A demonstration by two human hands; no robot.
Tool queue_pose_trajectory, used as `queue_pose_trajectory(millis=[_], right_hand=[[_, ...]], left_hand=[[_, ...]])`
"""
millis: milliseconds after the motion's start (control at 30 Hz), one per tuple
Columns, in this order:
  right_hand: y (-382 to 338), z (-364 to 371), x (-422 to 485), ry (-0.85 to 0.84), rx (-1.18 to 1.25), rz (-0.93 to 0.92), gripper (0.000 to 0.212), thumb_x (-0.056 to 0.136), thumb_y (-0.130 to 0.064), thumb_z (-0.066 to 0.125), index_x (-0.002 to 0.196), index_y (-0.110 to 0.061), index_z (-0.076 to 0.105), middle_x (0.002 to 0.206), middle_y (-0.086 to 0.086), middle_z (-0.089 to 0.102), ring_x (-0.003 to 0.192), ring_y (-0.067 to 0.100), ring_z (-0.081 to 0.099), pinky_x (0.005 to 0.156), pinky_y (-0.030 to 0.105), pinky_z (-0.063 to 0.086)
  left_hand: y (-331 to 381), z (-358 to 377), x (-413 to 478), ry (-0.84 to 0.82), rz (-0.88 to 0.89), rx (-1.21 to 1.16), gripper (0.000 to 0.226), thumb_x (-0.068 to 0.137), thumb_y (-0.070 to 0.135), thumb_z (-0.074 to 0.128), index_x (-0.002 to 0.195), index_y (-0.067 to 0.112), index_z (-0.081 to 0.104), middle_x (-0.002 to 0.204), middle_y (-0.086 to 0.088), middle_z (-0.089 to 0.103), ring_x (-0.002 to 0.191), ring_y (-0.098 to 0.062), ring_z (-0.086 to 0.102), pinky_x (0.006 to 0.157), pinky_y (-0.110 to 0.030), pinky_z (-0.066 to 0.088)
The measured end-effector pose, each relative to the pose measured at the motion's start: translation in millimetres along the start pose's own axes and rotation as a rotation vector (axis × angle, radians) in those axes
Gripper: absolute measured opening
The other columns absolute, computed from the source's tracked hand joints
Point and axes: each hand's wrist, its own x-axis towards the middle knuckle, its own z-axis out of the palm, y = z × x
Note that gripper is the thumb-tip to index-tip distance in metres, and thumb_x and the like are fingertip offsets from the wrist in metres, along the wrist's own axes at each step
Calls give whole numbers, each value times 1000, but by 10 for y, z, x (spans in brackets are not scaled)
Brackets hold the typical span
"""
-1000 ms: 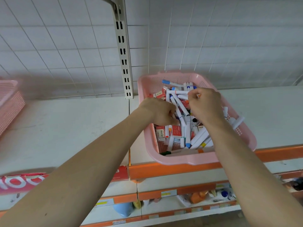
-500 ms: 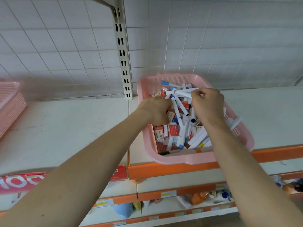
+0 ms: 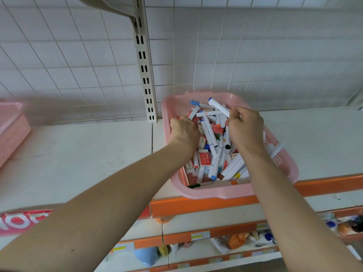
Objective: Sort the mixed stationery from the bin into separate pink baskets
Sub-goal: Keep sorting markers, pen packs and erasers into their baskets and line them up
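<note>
At the far left edge a pink basket (image 3: 11,130) stands on the white shelf (image 3: 78,154), well apart from everything else, and a red and white banner (image 3: 19,220) hangs along the shelf front below it. A slotted metal post (image 3: 145,75) runs up the tiled wall just left of the pink bin (image 3: 216,193), which sits at the shelf's orange front edge (image 3: 196,205) and is heaped with white markers (image 3: 210,134) and small red and white boxes (image 3: 204,158). The left hand (image 3: 184,130) is inside the bin by its left wall, fingers curled down into the pile; I cannot tell whether they hold anything. The right hand (image 3: 244,128) is over the middle of the bin, fingers closed round a white marker with a blue cap (image 3: 218,106), which is lifted clear of the heap and slants up to the left. Another marker (image 3: 277,148) sticks out over the bin's right wall. Bottles (image 3: 235,240) stand on the lower shelves, blurred.
</note>
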Motion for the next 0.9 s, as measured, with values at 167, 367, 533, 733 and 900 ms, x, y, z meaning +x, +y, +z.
queue_pose_trajectory(millis=[167,367,533,733,900], right_hand=[[-3,-19,-12,4,27,17,32,101,-13,44,85,-1,68,76,17,65,59,21,52,52,26,39],[-62,-67,-46,-13,115,45,28,102,-14,43,103,-2,68,82,15,66,59,15,52,49,19,41],[-126,-43,-36,-47,200,77,26,104,-15,42,113,-21,65,79,-4,61,61,5,51,48,12,39],[-150,-13,-52,-78,175,123,30,104,-17,42,116,-14,69,76,-5,60,61,9,50,49,13,41],[-308,-17,-134,-152,264,114,27,102,-15,49,123,-21,66,77,4,65,51,0,51,44,12,38]], left_hand=[[-51,-46,-9,7,-27,7,19,102,16,48,117,11,58,84,-3,44,84,-16,47,69,-29,38],[-290,-139,-130,155,-114,-251,16,102,14,52,116,8,53,84,-1,45,77,-18,48,65,-32,39],[-481,-60,-207,242,-8,-1100,23,103,38,50,103,16,46,75,5,50,60,-11,52,53,-24,42],[-402,56,-293,416,-40,-1547,11,103,30,52,97,21,50,67,5,54,45,-3,48,42,-17,41],[-599,32,-380,537,-239,-1908,26,103,21,51,80,16,44,60,4,42,45,-5,38,43,-20,38]])
